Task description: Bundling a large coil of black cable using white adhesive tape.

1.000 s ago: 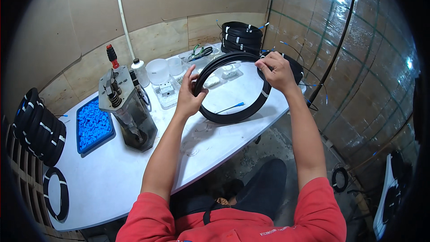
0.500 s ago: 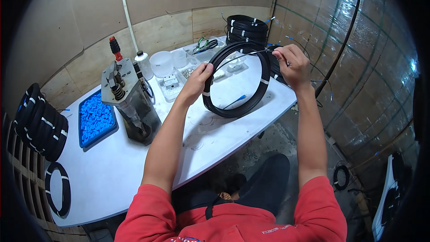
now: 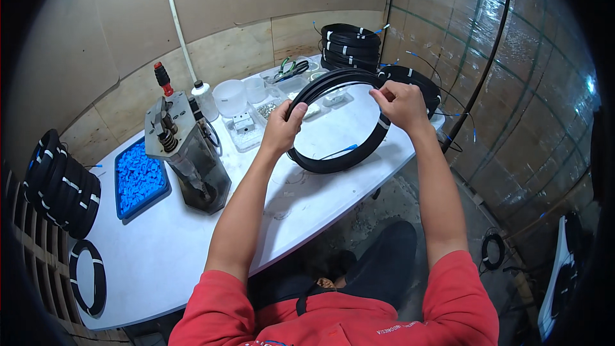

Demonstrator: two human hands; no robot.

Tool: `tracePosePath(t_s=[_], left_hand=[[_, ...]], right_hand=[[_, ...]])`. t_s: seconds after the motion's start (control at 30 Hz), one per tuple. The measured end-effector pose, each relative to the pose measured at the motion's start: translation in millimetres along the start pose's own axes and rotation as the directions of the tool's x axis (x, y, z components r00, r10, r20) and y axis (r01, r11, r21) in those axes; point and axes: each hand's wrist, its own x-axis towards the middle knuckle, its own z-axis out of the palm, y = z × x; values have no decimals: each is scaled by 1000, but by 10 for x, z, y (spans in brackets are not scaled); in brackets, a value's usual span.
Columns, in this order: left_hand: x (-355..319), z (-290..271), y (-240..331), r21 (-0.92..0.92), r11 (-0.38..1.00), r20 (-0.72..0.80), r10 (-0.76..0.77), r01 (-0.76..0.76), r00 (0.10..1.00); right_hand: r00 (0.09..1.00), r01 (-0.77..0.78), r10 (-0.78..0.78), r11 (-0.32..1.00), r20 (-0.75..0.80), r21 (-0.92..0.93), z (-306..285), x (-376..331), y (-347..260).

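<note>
A coil of black cable with white bands stands tilted above the white table. My left hand is closed round its left side, thumb on the inner face. At the coil's upper right, my right hand pinches with thumb and forefinger close to the inner edge. A thin black strand runs along the inside of the ring toward those fingers; its very end is hidden. A blue connector on a short cable end shows inside the ring, low down.
On the left stand a metal hand press, a tray of blue connectors and stacked cable coils. One coil lies at the table's left end. Clear plastic tubs sit behind; more coils are piled at the back right.
My right hand has moved left and down to the coil, bringing the strand it held out against the ring. The coil has turned slightly; my left hand stays on its left side.
</note>
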Motion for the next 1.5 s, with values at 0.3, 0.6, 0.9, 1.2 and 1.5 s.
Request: tracePosePath(t_s=[0.3, 0.6, 0.9, 1.2, 1.5], left_hand=[[-13, 61, 47, 128, 990, 20, 63, -65, 998], [1, -51, 261, 325, 907, 126, 239, -268, 963], [124, 313, 934, 713, 674, 151, 122, -194, 981], [339, 173, 836, 668, 693, 222, 163, -272, 961], [318, 83, 864, 502, 848, 309, 9, -171, 951]], right_hand=[[978, 142, -187, 917, 88, 374, -255, 348, -114], [891, -60, -88, 950, 445, 308, -91, 420, -298], [898, -38, -141, 919, 417, 392, -154, 339, -378], [975, -116, 31, 918, 222, 380, 117, 232, -93], [985, -131, 78, 916, 153, 379, 190, 211, -10]])
